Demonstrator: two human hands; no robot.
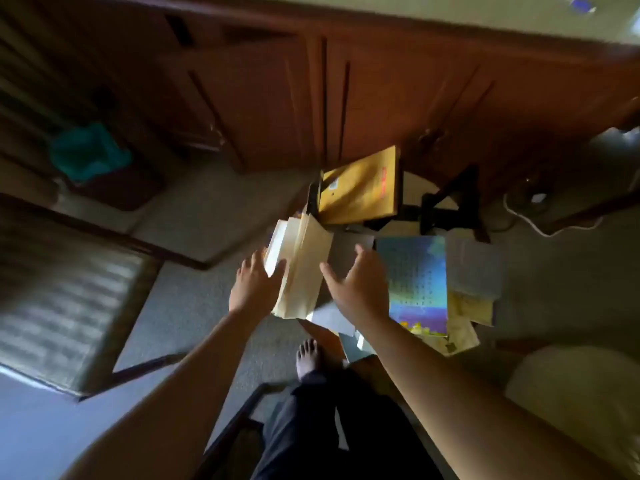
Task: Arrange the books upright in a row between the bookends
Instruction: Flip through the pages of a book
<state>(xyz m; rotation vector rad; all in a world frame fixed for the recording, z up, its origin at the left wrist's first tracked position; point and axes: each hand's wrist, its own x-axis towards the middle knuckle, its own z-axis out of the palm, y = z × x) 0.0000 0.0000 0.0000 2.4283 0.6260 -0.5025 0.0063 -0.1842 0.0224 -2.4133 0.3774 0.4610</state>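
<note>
Head view, blurred: a small table [412, 187] stands in front of a wooden cabinet [398, 91]. At the table's far edge a yellow book [358, 187] leans nearly upright, with a black bookend [446, 202] a little apart on its right. At the left edge is a cream-paged book [301, 268], its page edges showing. The left hand [254, 289] is open, with straight fingers against that book's left side. The right hand [356, 289] is open too, its fingers spread just beside the same book; whether it touches the book is unclear. A blue book [417, 278] lies flat toward the right edge, with paler books [474, 268] beyond it.
</note>
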